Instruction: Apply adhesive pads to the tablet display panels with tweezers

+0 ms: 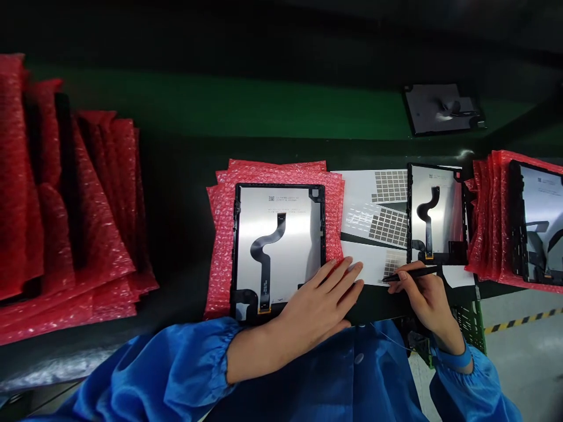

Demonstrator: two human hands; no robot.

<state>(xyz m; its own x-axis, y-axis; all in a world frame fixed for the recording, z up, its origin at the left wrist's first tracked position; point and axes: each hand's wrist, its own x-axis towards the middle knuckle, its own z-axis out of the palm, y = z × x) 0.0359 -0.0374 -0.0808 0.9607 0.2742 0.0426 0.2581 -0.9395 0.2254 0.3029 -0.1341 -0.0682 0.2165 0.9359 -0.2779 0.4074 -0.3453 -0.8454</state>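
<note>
My left hand [323, 299] lies with fingers extended over the lower right corner of a tablet display panel [299, 246]. That panel has a silver back, a black frame and a curved black flex cable [263, 253], and it rests on red bubble-wrap bags [222, 252]. Black tweezers [416, 272] are pinched in my right hand [424, 296], their tip at the small squares of a sticker sheet [369, 261]. Two more sheets of grey squares [389, 225] lie above that one. My left palm hides the panel's corner.
A second display panel [440, 217] lies over the sheets' right ends. Red bags with another panel [543, 199] sit at far right. Stacked red bubble bags [101, 234] fill the left. A dark panel [440, 108] lies at the back. A green crate [470, 325] stands below the bench edge.
</note>
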